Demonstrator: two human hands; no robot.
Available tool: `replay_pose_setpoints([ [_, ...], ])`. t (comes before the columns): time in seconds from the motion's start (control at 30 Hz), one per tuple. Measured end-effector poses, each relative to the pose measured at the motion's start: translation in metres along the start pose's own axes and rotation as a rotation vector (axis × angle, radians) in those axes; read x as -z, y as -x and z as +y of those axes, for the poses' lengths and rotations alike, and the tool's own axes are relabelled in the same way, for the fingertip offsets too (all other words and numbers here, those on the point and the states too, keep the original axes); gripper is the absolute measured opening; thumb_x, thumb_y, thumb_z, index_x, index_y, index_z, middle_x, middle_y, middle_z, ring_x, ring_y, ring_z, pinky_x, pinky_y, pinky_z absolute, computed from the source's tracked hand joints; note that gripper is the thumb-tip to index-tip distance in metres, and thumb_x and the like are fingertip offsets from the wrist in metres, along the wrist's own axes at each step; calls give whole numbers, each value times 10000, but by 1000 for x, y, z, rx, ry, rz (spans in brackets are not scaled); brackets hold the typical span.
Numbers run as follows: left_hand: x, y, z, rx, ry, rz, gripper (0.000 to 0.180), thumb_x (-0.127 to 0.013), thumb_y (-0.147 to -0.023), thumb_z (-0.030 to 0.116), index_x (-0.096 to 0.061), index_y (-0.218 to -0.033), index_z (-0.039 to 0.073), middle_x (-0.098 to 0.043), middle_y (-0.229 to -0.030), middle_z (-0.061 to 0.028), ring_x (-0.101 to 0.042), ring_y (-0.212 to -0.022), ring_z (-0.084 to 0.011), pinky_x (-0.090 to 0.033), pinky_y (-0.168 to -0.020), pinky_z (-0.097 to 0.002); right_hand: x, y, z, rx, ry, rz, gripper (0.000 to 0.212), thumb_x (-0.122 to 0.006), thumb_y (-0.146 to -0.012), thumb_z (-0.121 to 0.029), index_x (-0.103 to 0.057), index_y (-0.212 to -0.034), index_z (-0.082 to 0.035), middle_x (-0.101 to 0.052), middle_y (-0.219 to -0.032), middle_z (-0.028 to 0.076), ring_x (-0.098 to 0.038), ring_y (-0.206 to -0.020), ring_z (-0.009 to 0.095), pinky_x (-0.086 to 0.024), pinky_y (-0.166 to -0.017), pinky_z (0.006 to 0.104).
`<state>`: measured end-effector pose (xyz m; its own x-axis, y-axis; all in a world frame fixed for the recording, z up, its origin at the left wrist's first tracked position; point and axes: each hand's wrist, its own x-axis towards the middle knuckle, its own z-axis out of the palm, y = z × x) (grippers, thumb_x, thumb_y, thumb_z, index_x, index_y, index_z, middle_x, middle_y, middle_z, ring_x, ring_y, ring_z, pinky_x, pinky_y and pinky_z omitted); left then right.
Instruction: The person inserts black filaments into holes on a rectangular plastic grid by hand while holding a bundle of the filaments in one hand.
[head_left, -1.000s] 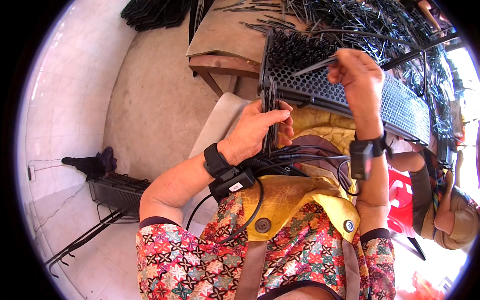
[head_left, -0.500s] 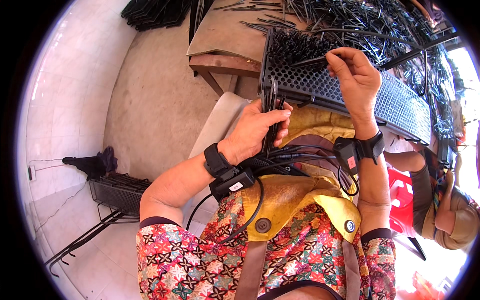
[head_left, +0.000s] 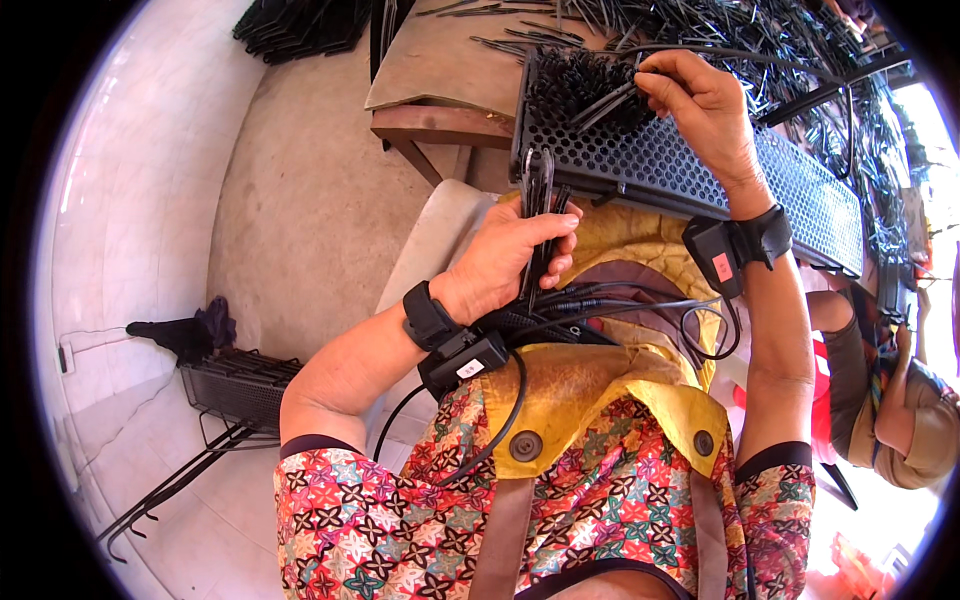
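Observation:
My left hand (head_left: 520,245) is closed round a bundle of slender black strips (head_left: 538,185), whose looped or bent ends stick up above the fingers. My right hand (head_left: 695,105) is raised over a long black perforated rack (head_left: 690,170). Between its thumb and fingertips it pinches a slender black strip (head_left: 606,106), which slants down to the left. Its lower tip lies in front of the packed strips (head_left: 570,85) standing in the rack's holes at the left end. Whether that tip sits in a hole I cannot tell.
Loose black strips (head_left: 760,50) lie heaped on the wooden table (head_left: 445,85) behind the rack. Another black rack (head_left: 240,385) stands on a frame at the left. Black cables (head_left: 640,310) cross my yellow apron (head_left: 570,385). A person (head_left: 890,410) sits at the right.
My right hand has moved slightly up, with the strip still pinched in it. The right forearm has swung outward to the right. My left hand keeps its bundle almost in place.

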<state>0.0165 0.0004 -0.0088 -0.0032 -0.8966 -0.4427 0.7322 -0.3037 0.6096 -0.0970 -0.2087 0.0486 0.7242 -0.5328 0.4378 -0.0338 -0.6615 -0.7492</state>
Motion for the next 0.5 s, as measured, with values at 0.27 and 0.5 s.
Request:
replay_pose_setpoints([
  [0.27, -1, -1, -8, -159, -51, 32, 115, -567, -871, 123, -543, -926, 25, -591, -714, -77, -561, -577, -149, -453, -527, -266, -3, -8, -14, 224, 192, -6, 126, -645, -801, -88, -610, -887, -2, -567, -654, 132, -526, -531, 198, -434, -531, 277],
  [0.5, -4, 2, -6, -136, -43, 85, 168, -607, -861, 136, -534, -961, 21, -590, -739, -82, -581, -590, -155, -496, -488, -280, -3, -16, -22, 288, 262, -45, 140, -641, -795, -58, -615, -904, 24, -625, -784, 182, -619, -674, 301, -486, -597, 345],
])
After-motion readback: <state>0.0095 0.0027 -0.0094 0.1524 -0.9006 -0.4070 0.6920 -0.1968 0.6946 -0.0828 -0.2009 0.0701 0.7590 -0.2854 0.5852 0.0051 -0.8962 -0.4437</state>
